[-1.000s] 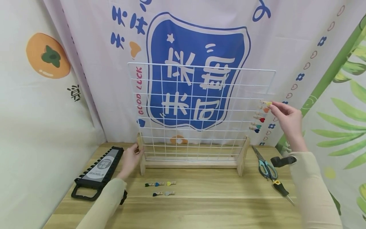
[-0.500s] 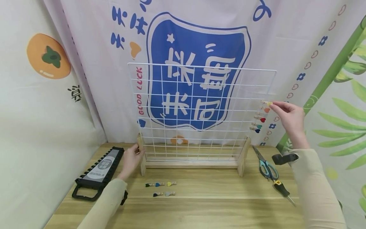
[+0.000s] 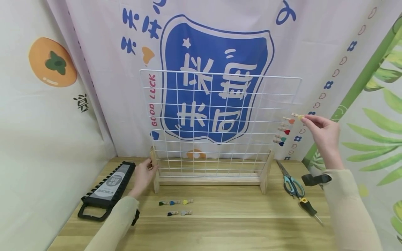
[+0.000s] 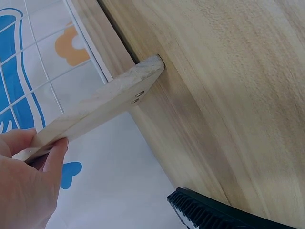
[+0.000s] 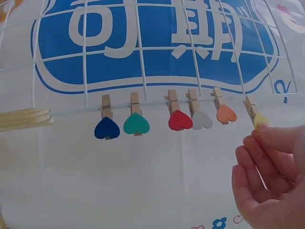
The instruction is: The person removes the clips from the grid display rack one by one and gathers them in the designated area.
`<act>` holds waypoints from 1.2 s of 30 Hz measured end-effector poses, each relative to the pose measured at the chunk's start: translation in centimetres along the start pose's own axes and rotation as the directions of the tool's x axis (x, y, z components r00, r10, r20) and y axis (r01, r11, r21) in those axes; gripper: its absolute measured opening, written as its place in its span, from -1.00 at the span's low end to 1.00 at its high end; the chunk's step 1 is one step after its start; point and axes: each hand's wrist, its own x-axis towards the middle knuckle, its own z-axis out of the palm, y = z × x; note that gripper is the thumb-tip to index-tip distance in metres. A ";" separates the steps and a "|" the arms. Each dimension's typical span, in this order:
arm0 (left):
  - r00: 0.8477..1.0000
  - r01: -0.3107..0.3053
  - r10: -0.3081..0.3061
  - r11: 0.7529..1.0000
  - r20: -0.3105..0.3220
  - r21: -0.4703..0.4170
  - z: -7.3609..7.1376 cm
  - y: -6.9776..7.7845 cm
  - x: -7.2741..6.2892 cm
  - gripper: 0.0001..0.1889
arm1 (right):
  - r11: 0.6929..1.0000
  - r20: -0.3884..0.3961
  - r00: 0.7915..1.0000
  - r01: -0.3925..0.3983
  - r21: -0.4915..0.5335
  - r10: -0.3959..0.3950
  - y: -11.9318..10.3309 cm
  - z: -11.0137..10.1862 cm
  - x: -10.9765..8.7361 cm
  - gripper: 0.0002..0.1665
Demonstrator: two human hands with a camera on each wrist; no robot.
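In the head view a white wire grid (image 3: 220, 74) stands in a wooden base (image 3: 210, 181). My left hand (image 3: 145, 176) holds the base's left upright, thumb and fingers at the end of the wooden piece (image 4: 100, 98) in the left wrist view. A small wooden clothespin with a yellow heart (image 5: 259, 120) is pinched between thumb and fingertips of my right hand (image 3: 323, 136), its tip close to the grid's right edge. Along that edge hang clothespins with orange (image 5: 226, 114), grey (image 5: 202, 119), red (image 5: 180, 120), green (image 5: 137, 123) and dark blue (image 5: 107, 128) hearts.
Several heart clothespins, including a yellow one (image 3: 187, 202), lie in two rows on the table (image 3: 226, 230) before the base. A black rack-like holder (image 3: 110, 184) lies at left. Scissors (image 3: 293, 186) and a screwdriver (image 3: 309, 208) lie at right. A printed curtain hangs behind.
My right hand has drawn the yellow-heart clothespin a little right and down, outward from the grid's edge above the orange one. My left hand stays on the wooden upright.
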 end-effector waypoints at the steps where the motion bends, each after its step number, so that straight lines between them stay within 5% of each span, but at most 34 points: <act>1: 1.000 -0.001 0.001 1.000 0.000 0.000 0.0 0.0 0.0 -0.91 | 1.000 0.008 1.000 0.008 0.001 -0.008 0.1 -0.1 -0.3 -0.43; 14: 1.000 0.004 -0.004 1.000 0.020 -0.007 -0.1 -0.1 -0.1 -0.91 | 0.997 0.132 0.989 0.068 -0.025 -0.064 3.4 1.3 -5.1 -0.47; 19: 1.000 0.005 -0.004 1.000 0.023 -0.014 0.0 -0.1 0.0 -0.91 | 0.995 0.194 0.978 0.087 -0.041 -0.077 5.2 3.7 -7.4 -0.50; 26: 0.994 -0.098 0.097 0.994 -0.041 -0.038 0.1 -0.4 -0.2 -0.94 | 0.999 0.311 0.950 0.046 -0.027 -0.035 8.2 7.9 -10.6 -0.61; 36: 1.000 0.003 -0.002 1.000 0.026 -0.008 0.0 -0.5 0.1 -0.90 | 1.000 0.411 0.912 0.014 0.010 -0.017 11.7 13.4 -14.1 -0.80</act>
